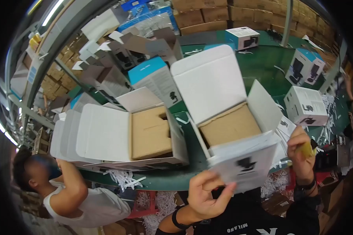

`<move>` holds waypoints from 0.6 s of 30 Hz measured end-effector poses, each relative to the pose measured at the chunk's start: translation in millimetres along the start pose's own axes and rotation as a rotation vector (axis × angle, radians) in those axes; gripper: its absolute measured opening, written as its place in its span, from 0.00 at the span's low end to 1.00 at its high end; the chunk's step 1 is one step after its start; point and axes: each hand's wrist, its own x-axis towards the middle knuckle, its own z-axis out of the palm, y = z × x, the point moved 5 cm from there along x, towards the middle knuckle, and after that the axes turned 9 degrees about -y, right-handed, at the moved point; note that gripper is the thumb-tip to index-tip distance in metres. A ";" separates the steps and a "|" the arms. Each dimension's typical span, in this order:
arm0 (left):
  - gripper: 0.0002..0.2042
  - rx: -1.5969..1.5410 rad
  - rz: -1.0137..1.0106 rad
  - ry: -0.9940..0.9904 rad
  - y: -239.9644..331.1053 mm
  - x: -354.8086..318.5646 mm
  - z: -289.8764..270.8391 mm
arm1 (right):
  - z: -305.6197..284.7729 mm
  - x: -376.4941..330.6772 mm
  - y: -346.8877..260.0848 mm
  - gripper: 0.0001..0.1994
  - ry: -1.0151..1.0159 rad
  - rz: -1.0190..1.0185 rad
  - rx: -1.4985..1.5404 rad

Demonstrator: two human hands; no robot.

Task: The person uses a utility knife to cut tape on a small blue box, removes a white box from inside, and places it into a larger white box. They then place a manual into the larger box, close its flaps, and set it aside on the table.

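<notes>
In my left hand (208,192), thumb and fingers are closed on the lower left corner of a white booklet (245,166) with a dark product picture, slightly blurred. The booklet is tilted over the near edge of an open white box (211,84). Inside that box lies a brown cardboard insert (231,125). My right hand (302,152) is bent at the right, beside more white booklets (285,127). A yellow piece (306,149) shows at its fingers; whether it is held or worn I cannot tell.
Another open box (106,133) with a brown insert (151,133) stands to the left on the green table (259,64). Closed boxes (306,105) and paper shreds (123,179) lie around. A co-worker (82,196) in a white top sits at the left.
</notes>
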 end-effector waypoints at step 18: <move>0.22 0.627 0.223 0.132 27.1 67.2 -49.2 | 85.0 169.6 -62.1 0.38 -0.009 -0.409 -0.278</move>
